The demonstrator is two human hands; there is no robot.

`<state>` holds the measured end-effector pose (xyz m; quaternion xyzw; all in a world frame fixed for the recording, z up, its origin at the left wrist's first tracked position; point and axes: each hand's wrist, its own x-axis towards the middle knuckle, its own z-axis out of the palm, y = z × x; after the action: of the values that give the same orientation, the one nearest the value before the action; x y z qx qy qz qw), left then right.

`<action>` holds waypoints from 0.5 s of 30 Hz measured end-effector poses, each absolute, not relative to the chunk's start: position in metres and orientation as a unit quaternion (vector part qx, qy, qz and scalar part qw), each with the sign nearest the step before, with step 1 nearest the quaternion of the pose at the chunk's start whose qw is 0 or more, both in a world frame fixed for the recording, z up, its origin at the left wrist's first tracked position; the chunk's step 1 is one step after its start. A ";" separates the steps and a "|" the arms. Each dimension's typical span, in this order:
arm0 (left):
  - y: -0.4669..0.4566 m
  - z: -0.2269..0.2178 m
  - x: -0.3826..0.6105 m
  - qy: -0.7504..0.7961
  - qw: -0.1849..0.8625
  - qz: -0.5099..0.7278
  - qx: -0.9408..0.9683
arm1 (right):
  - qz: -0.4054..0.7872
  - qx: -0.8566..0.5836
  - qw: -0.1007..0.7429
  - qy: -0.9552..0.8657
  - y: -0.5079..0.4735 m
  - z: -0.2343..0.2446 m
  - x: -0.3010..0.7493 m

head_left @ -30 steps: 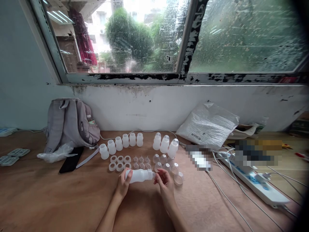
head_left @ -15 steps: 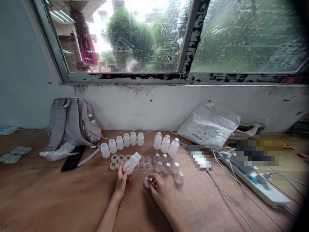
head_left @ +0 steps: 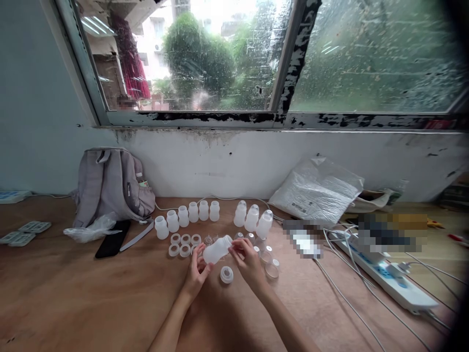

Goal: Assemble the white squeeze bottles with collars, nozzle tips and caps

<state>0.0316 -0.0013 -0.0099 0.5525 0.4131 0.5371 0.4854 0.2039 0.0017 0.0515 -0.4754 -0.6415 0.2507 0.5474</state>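
Observation:
My left hand is wrapped round the body of a frosted white baby bottle, which tilts with its neck up to the right. At the bottle's mouth, the fingertips of my right hand are closed on the rim. Just below the bottle, a white collar ring with a clear nipple in its middle lies on the table. Several loose collar rings sit in rows to the left. Clear nipples are partly hidden behind the held bottle. Dome caps lie beside my right hand, some covered by it.
Several open bottles stand in a curved row at the back. Three capped bottles stand right of them. Around are a backpack, a black phone, a plastic mailer and a power strip with cables.
My right hand has let go of the collar ring and risen to the bottle's mouth. My left hand has carried the bottle right and tilted it further over.

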 end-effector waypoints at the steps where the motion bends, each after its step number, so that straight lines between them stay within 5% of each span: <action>1: 0.000 -0.012 0.031 0.421 0.475 0.542 0.551 | 0.228 -0.476 0.549 -0.648 0.009 0.056 0.208; 7: 0.004 -0.016 0.029 0.475 0.407 0.539 0.563 | 0.056 -0.541 0.465 -0.699 0.078 0.067 0.227; 15: 0.001 -0.015 0.030 0.486 0.338 0.514 0.621 | 0.023 -0.594 0.352 -0.723 0.147 0.050 0.222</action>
<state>0.0301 0.0012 -0.0150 0.6207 0.4856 0.5144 0.3381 0.2224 0.1472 0.0505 -0.5938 -0.7233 0.0234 0.3517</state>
